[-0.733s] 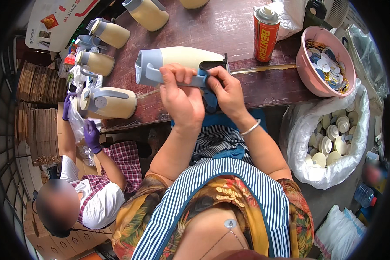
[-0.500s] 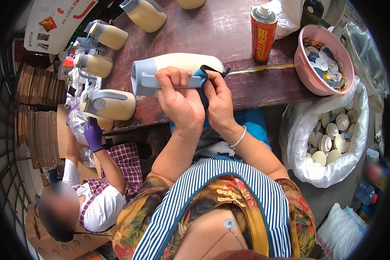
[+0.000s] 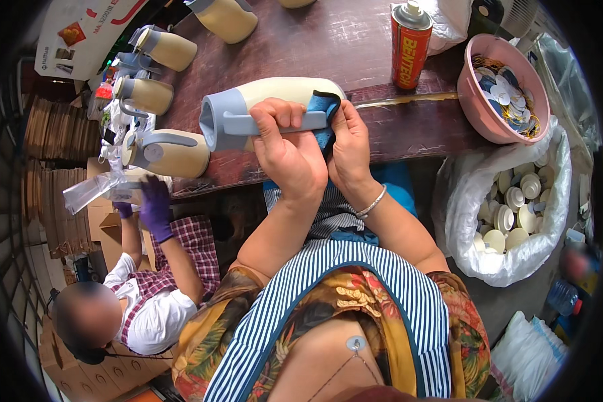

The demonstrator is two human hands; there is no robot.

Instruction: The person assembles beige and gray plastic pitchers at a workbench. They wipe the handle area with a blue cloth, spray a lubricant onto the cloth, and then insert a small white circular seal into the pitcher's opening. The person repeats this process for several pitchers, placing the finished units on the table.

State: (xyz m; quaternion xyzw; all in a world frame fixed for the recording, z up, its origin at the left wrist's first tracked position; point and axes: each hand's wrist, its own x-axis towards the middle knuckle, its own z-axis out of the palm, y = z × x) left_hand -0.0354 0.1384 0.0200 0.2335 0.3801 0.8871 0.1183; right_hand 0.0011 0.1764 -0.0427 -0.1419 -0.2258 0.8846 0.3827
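Observation:
A cream jug (image 3: 275,94) with a blue-grey top and handle lies on its side above the dark wooden table (image 3: 342,40). My left hand (image 3: 285,144) grips its handle from above. My right hand (image 3: 350,147) presses a blue cloth (image 3: 325,110) against the jug's base end. Both hands touch the jug near the table's front edge.
More cream jugs (image 3: 167,151) lie along the table's left side. A red spray can (image 3: 410,43) stands at the back, beside a pink bowl (image 3: 476,107) of small discs. A white sack of round caps (image 3: 509,214) sits at right. A person in purple gloves (image 3: 155,204) handles a plastic bag at left.
The jug has shifted slightly left and my right hand with the cloth has moved along toward its base end. The person at left raised a gloved hand.

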